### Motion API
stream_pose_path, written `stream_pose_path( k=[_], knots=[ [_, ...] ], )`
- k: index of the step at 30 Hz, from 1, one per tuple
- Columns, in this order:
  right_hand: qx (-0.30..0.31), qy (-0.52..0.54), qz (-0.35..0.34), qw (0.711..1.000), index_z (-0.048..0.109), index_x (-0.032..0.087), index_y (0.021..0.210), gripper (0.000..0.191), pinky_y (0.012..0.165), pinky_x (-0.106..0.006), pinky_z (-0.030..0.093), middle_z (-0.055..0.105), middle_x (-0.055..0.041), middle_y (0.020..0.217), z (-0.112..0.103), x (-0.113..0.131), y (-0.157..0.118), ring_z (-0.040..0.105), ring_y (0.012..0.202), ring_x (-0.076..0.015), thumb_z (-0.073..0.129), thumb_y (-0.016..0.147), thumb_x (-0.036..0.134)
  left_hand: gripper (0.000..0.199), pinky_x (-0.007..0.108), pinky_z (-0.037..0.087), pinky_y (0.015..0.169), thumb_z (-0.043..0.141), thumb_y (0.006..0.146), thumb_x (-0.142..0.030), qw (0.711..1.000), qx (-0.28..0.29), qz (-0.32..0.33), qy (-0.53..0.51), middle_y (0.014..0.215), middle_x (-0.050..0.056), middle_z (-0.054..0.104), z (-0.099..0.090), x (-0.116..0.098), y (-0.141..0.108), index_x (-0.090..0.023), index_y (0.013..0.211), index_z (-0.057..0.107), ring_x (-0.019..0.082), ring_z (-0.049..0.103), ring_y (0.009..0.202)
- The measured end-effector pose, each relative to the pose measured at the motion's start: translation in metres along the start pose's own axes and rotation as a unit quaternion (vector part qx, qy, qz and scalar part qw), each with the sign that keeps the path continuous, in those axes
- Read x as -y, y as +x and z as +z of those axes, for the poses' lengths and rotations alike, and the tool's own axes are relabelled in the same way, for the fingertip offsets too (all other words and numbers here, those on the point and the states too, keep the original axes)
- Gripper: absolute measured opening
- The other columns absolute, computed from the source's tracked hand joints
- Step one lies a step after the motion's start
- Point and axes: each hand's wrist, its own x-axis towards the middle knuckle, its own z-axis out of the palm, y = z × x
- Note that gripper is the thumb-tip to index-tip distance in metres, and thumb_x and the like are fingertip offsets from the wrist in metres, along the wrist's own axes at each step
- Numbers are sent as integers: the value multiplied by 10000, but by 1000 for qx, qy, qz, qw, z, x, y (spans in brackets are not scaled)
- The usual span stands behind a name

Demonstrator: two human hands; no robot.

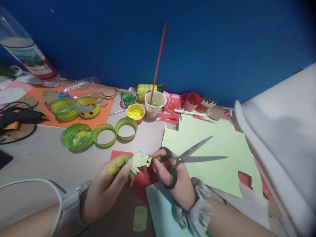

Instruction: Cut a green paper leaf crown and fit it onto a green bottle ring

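Pinching cut paper (140,160) in left grip (111,181), holding scissors (182,159) turned away in curled right grip (184,185), likely freeing fingertips (153,156).

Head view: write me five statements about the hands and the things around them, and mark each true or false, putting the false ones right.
1. The left hand holds cut green paper. True.
2. The right hand holds a bottle. False: it holds scissors.
3. A red stick stands in the tall cup. True.
4. The watch is on the right wrist. False: it is on the left wrist; the right wrist wears a scrunchie.
5. The orange sheet lies to the left of the large green sheet in this view. True.
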Motion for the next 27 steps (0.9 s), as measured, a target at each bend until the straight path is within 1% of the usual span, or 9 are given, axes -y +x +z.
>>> stream_pose_path(
  k=[3,5,8,11,15,18,22,25,27],
  knots=[
    [-58,10,-3,998,516,179,1179,331,547,-202,404,520,5,788,-3,-3,4,434,558,-72,570,876,300,328,225,435,694,376,978,-297,1000,-12,-9,5,680,-15,549,-1,-2,0,-203,692,508,123,522,679],
    [-59,13,-8,998,525,183,1186,351,568,-212,419,531,-3,809,-5,-3,5,451,577,-79,585,868,320,302,225,435,713,397,969,-296,1000,-17,-6,12,705,-11,567,-1,-2,0,-201,715,531,125,531,700],
    [14,54,-8,998,609,161,1002,253,585,-228,433,516,5,697,-8,-1,5,488,601,-105,593,871,376,290,216,446,683,409,963,-288,1000,-15,8,3,684,-20,572,1,-2,0,-208,716,539,121,535,667],
    [95,99,-1,990,597,154,875,262,535,-213,399,472,27,633,-8,-2,3,445,557,-92,623,852,414,315,206,443,611,396,964,-272,999,10,32,-13,623,-38,549,2,-3,1,-215,676,511,112,517,590],
    [101,59,24,993,515,154,738,271,492,-198,334,427,38,601,-7,-2,1,382,530,-76,602,873,373,302,192,450,614,397,965,-253,996,70,49,-10,653,-39,569,2,-4,2,-213,690,514,103,537,605],
    [102,53,25,993,493,155,735,277,490,-193,323,407,44,596,-7,0,0,372,527,-73,599,871,371,271,190,442,597,409,963,-282,996,70,52,-22,648,-42,567,2,-5,3,-212,729,525,103,533,601],
    [119,53,22,991,489,153,748,303,491,-194,319,419,37,608,-8,-1,-2,378,534,-75,602,872,405,247,186,427,593,443,954,-275,994,90,62,2,656,-45,575,3,-4,5,-205,738,538,96,528,602],
    [177,96,37,979,494,150,871,395,488,-203,336,466,20,646,-10,-1,-1,400,523,-79,513,900,544,260,174,434,621,437,958,-243,995,73,65,4,669,-45,576,2,-1,3,-202,723,540,88,539,616],
    [247,111,28,962,501,142,966,510,497,-214,375,501,-7,715,-12,1,2,442,537,-88,425,898,641,255,166,428,613,454,953,-236,998,21,66,-3,661,-47,556,0,2,0,-204,715,539,83,524,608]
  ],
)
